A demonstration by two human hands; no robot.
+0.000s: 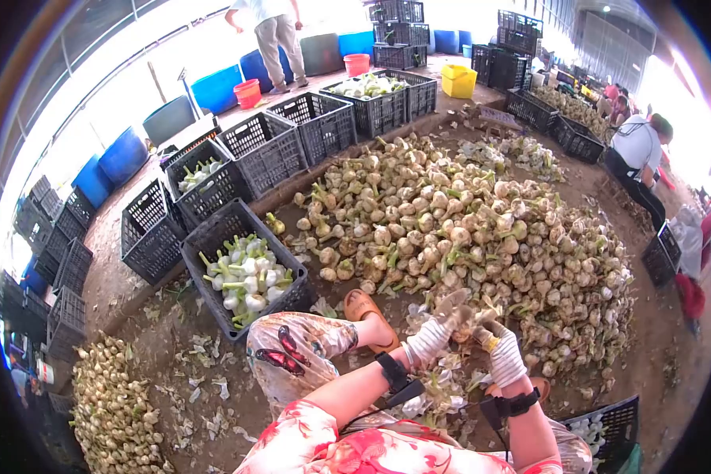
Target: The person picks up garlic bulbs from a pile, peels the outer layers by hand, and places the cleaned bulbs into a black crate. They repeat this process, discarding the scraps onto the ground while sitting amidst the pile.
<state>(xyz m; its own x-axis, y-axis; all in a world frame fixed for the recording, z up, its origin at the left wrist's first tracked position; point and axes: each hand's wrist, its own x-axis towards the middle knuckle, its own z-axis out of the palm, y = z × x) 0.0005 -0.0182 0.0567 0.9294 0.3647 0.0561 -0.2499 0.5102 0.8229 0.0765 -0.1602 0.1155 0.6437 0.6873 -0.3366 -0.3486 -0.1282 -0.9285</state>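
My left hand [430, 338] and my right hand [505, 359] wear white gloves with brown, soiled fingers. They are close together, low in front of me, at the near edge of a big pile of garlic bulbs [442, 213] with dry skins and green stems. The fingers of both hands are curled inward, and what lies between them blends with the pile. Beneath the hands, loose peeled skins [442, 387] litter the dirt floor. Left of my knee stands a black crate [288, 304] holding cleaned white garlic with pale green stems.
Black crates [268, 154] curve along the far side, some with white garlic. Another crate [620, 423] sits at lower right, a smaller garlic pile [114, 411] at lower left. Blue tubs [213, 87] and a yellow bucket [458, 81] stand behind. One person [640, 150] bends at right; another stands at back.
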